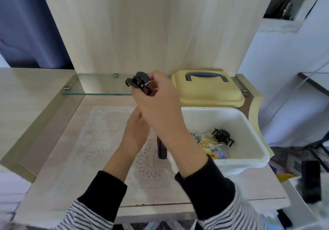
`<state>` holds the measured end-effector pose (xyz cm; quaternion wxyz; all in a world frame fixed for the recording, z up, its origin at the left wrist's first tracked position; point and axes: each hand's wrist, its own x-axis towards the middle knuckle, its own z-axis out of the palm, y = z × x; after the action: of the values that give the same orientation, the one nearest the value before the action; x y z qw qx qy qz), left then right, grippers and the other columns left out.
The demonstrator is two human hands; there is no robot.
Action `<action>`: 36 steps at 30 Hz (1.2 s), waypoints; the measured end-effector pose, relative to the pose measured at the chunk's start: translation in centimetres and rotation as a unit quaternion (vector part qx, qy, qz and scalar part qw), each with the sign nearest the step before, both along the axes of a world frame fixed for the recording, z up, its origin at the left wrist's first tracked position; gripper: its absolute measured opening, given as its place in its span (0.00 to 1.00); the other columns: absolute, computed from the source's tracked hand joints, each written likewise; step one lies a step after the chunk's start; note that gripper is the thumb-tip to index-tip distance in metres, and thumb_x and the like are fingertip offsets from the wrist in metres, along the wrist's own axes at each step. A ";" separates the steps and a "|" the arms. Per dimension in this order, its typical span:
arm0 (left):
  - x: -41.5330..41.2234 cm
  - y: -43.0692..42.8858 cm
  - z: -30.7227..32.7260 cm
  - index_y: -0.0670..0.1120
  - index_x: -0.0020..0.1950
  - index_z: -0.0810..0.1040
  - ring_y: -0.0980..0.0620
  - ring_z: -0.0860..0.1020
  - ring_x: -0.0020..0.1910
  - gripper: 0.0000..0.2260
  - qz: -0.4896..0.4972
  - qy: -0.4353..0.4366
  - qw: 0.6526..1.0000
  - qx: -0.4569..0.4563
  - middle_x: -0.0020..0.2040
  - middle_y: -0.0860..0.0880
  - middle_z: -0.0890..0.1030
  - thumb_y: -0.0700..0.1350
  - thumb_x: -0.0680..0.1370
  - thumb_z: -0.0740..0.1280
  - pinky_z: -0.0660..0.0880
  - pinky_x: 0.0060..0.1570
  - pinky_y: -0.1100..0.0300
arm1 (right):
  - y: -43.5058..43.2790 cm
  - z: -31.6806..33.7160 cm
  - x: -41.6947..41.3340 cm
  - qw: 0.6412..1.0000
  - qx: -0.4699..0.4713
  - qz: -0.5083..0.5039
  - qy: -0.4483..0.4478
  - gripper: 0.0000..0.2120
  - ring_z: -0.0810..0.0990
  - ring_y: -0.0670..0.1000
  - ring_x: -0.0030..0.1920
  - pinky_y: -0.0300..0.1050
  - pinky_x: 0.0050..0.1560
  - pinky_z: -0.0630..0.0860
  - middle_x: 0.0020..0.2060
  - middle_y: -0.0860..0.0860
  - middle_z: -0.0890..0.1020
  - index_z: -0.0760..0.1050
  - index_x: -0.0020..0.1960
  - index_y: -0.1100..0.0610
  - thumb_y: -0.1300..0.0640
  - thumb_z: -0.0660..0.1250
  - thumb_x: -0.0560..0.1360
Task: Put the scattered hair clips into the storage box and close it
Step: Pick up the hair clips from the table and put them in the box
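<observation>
Two hands meet just left of the white storage box (247, 126). The right hand (158, 103) is raised, its fingers (158, 78) curled round a bunch of black hair clips (138, 83), held left of and beyond the box. The left hand (137, 130) sits beneath it, left of the box; its fingers are hidden, so I cannot tell whether they hold anything. One dark clip (162, 149) lies on the surface (58, 158) just beside the box's left wall. Inside the box lie a black claw clip (223, 137) and mixed trinkets (208, 143). Behind the box rests the yellow lid (210, 96), off it.
</observation>
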<state>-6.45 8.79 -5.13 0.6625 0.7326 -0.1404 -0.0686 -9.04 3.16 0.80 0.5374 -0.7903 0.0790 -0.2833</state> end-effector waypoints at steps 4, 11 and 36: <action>-0.4 -3.1 0.4 0.54 0.50 0.74 0.61 0.75 0.44 0.09 -0.039 -0.006 0.999 0.030 0.47 0.57 0.78 0.44 0.82 0.56 0.70 0.38 0.76 | -6.0 2.3 -2.2 0.997 0.040 0.041 0.043 0.10 0.78 0.48 0.45 0.44 0.47 0.76 0.43 0.51 0.80 0.79 0.47 0.57 0.53 0.73 0.70; 0.5 -6.0 -0.3 0.56 0.56 0.76 0.61 0.75 0.47 0.10 -0.076 -0.023 0.986 0.144 0.48 0.57 0.77 0.49 0.82 0.55 0.68 0.42 0.62 | -16.2 1.1 -4.2 0.970 -0.021 0.127 0.207 0.12 0.79 0.47 0.42 0.41 0.43 0.78 0.50 0.59 0.82 0.77 0.53 0.60 0.58 0.73 0.71; 0.9 -6.9 -1.3 0.57 0.49 0.81 0.45 0.78 0.46 0.15 -0.024 0.015 0.986 0.161 0.46 0.48 0.82 0.45 0.81 0.56 0.71 0.41 0.57 | -19.5 -3.9 -5.0 0.714 -0.609 0.193 0.287 0.22 0.76 0.50 0.58 0.46 0.52 0.75 0.62 0.43 0.73 0.67 0.70 0.44 0.58 0.61 0.77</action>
<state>-5.51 1.89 -6.47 0.5357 0.8252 -0.1354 -0.1168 -14.07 -16.34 -3.07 -0.0658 -0.9881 -0.1141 0.0800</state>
